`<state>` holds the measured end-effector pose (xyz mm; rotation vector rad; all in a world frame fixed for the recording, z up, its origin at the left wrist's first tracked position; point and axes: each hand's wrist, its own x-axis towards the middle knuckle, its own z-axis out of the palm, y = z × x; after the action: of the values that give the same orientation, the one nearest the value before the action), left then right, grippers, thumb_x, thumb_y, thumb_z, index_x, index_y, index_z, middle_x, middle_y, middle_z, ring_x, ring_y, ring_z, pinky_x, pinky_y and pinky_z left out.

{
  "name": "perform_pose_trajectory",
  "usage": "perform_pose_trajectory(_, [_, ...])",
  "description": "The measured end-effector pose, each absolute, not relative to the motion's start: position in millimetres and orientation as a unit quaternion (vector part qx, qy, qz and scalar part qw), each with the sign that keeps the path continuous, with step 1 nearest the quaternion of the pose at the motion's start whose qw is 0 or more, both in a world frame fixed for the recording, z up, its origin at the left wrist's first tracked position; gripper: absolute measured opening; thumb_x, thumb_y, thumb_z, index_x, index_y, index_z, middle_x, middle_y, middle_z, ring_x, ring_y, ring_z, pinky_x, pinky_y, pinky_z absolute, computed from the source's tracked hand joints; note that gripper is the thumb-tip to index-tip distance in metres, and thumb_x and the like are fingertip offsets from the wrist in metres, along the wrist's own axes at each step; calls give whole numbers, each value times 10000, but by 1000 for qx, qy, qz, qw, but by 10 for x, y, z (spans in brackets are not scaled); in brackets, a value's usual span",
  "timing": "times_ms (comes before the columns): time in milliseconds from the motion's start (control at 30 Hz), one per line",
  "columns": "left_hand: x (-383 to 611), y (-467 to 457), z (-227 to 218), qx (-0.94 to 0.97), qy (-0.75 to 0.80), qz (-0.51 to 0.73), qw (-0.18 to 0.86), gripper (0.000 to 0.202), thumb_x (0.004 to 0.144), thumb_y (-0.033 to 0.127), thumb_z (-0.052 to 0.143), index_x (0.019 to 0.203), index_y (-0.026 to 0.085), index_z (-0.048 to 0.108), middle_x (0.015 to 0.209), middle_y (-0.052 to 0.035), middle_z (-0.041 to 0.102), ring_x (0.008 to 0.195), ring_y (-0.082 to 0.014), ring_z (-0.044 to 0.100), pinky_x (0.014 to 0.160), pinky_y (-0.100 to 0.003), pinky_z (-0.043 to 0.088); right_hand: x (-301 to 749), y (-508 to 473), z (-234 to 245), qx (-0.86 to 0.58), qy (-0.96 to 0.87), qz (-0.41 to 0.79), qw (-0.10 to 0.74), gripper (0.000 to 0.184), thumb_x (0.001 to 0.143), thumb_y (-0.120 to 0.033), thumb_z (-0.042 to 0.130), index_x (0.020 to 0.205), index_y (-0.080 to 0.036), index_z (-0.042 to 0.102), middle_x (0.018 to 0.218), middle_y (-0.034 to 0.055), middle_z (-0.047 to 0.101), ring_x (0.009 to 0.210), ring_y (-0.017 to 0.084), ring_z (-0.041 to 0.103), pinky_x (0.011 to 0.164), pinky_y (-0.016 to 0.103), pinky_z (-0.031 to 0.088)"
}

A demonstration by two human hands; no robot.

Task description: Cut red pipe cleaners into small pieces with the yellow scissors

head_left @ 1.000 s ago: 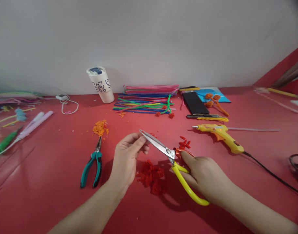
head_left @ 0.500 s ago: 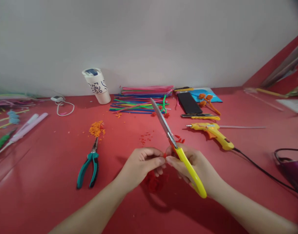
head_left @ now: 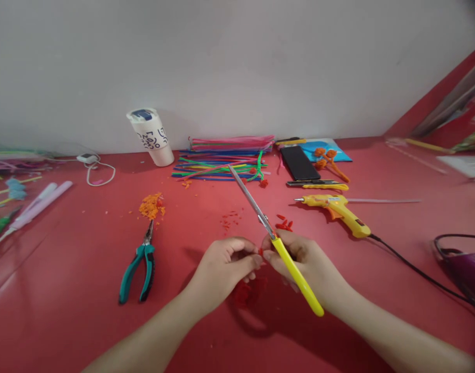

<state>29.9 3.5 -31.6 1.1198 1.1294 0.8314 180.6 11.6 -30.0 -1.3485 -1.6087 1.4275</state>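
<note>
- Red tabletop (head_left: 198,336) is backed by a pale wall (head_left: 237,67), and both hands are held low over it.
- A small red piece (head_left: 261,252) is pinched at the fingertips of the left hand (head_left: 229,263); it is met there by the fingertips of the right hand (head_left: 309,259), though whether it is pinched by those too cannot be told.
- The yellow-handled scissors (head_left: 290,264) are gripped in the right hand, blades pointed up and away, whereas one second ago the blades were aimed at the left fingertips.
- Since that first frame the two hands have been brought together; from half a second ago the pose is almost unchanged.
- Just beneath the grip, a red pile (head_left: 245,295) is partly hidden by the fingers.
- Just beyond the right hand, several red bits (head_left: 284,225) are scattered.
- Beyond the left hand, fine red trimmings (head_left: 230,220) are seen, now less covered than one second ago.
- Left of the grip, teal pliers (head_left: 147,249) are laid near an orange heap (head_left: 151,206).
- Right of the grip, a yellow glue gun (head_left: 338,208) is laid on its side.
</note>
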Motion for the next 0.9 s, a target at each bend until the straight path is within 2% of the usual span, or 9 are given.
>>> perform_pose_trajectory(167, [303,28,-335,504,490,343,623,70,663,226,589,641,160,599,545,26,526,444,-84,475,467,-203,386,1809,113,-282,-499,-628,514,304,68,656,-213,486,626,-187,431,500,-80,377,431,55,332,405,178,281])
perform_pose_trajectory(333, [332,9,-302,611,523,342,486,77,658,161,563,670,163,638,643,-20,604,572,-128,533,541,-222,408,1797,100,-322,-509,-643,473,321,94,649,-216,497,611,-187,417,547,-65,377,513,74,341,454,184,293])
perform_pose_trajectory(467, [359,1,-290,643,532,344,430,137,627,82,535,644,166,642,611,-12,594,543,-120,509,527,-218,396,1778,92,-359,-528,-644,451,320,110,655,-220,492,608,-190,397,540,-63,366,513,77,336,444,185,285])
perform_pose_trajectory(567, [356,12,-298,620,528,358,457,143,627,72,522,620,165,630,591,-1,572,531,-109,488,513,-210,383,1781,91,-364,-529,-673,416,308,139,680,-244,492,605,-191,388,538,-61,360,503,74,331,437,181,282])
perform_pose_trajectory(733, [250,112,-307,472,530,437,552,52,665,182,586,626,147,591,483,31,515,469,-81,459,495,-198,375,1886,121,-331,-533,-759,273,256,278,688,-369,539,583,-209,337,467,-73,346,417,64,296,385,184,221])
perform_pose_trajectory(900, [118,205,-299,374,482,562,558,75,654,201,636,657,136,599,536,25,547,477,-65,473,486,-188,391,2032,177,-367,-526,-834,81,150,282,747,-483,446,709,-204,429,499,-16,506,404,123,446,419,227,225])
